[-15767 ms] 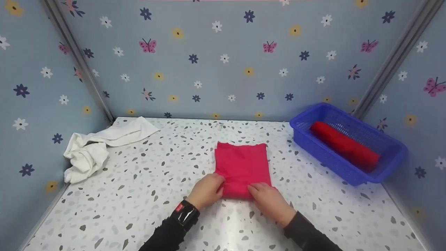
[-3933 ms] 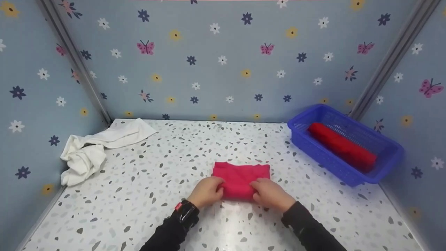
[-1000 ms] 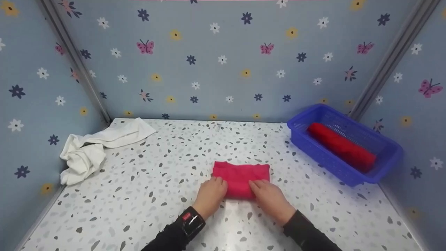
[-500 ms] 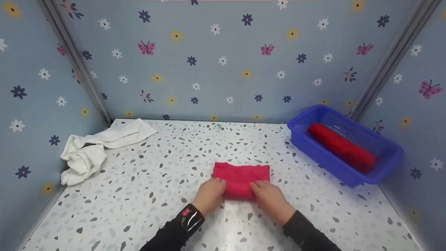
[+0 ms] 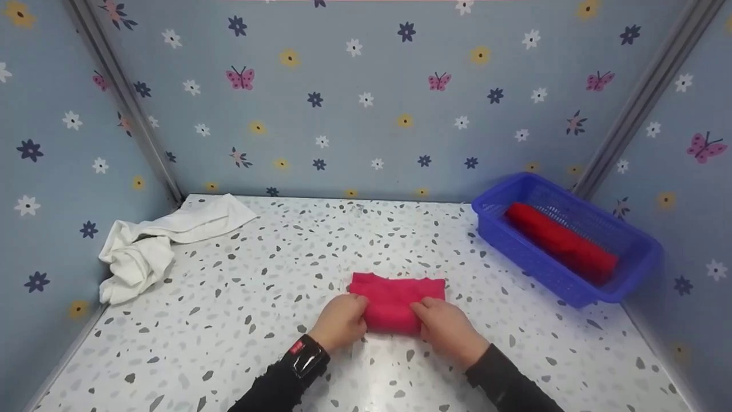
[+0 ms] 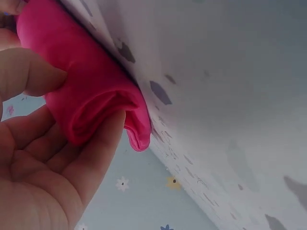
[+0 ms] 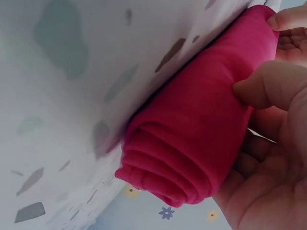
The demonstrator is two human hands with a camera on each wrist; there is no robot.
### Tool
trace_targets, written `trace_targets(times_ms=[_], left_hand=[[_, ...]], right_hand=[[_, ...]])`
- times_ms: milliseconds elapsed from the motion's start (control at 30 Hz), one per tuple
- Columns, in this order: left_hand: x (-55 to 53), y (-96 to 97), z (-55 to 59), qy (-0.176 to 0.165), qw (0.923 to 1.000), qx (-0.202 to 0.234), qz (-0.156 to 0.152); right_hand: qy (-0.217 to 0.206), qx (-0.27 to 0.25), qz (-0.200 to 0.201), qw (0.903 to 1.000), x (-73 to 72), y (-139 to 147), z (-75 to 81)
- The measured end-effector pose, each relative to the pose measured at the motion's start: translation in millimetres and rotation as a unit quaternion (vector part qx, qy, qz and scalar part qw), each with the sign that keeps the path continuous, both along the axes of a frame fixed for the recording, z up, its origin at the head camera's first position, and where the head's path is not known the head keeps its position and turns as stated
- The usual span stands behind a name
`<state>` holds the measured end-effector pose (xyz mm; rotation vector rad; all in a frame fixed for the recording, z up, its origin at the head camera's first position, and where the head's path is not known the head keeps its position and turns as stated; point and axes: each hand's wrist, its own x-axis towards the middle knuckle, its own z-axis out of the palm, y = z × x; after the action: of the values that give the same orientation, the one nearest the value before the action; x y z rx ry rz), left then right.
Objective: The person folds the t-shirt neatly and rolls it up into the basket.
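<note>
A pinkish-red folded cloth (image 5: 394,294) lies in the middle of the table, its near part rolled up and its far part flat. My left hand (image 5: 341,321) grips the left end of the roll. In the left wrist view, the thumb (image 6: 41,76) presses one side and the fingers lie round the other. At the right end, my right hand (image 5: 449,329) pinches the roll between thumb and fingers. The right wrist view shows layered folds at the end of the cloth roll (image 7: 192,129). What garment or cloth it is, I cannot tell.
A blue plastic basket (image 5: 532,260) stands at the back right with a rolled red cloth (image 5: 563,240) inside. Crumpled white cloth (image 5: 140,260) lies at the far left by the wall. Flower-patterned panels (image 5: 343,114) enclose the speckled table (image 5: 274,246) at back and sides.
From a flat square, the pinkish-red cloth has become shorter, its near part rolled up. In the last half second it has shifted slightly towards me, and my left hand has turned a little.
</note>
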<state>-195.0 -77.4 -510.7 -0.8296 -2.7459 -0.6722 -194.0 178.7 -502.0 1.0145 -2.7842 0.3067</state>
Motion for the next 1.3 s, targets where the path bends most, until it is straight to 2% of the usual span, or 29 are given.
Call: trace_targets(times_ms=[167, 267, 400, 667, 1000, 1300], left_hand=[[-2.8, -1.9, 1.1, -0.050, 0.9986, 0.014, 0.001], [-5.8, -2.2, 2.5, -0.088, 0.9959, 0.021, 0.011], [-9.5, -3.1, 3.2, -0.119, 0.9922, 0.031, 0.018], [-15.7, -4.1, 2.3, -0.129, 0.9899, 0.054, 0.024], [-20.9, -1.7, 2.6, -0.153, 0.9852, 0.072, 0.030], [-23.3, 0.1, 2.3, -0.159, 0.9841, 0.074, 0.030]], right_hand=[[-0.024, -0.004, 0.007, 0.9997, -3.1, 1.7, 4.1], [-0.042, -0.004, 0.003, 0.9991, -5.8, 1.8, 5.3], [-0.062, -0.007, -0.001, 0.9981, -9.9, 1.9, 4.7], [-0.100, -0.021, -0.014, 0.9946, -18.4, 2.1, 1.7], [-0.091, -0.013, -0.022, 0.9955, -22.0, 2.5, -4.3], [-0.070, 0.001, -0.033, 0.9970, -14.2, 3.3, -6.5]])
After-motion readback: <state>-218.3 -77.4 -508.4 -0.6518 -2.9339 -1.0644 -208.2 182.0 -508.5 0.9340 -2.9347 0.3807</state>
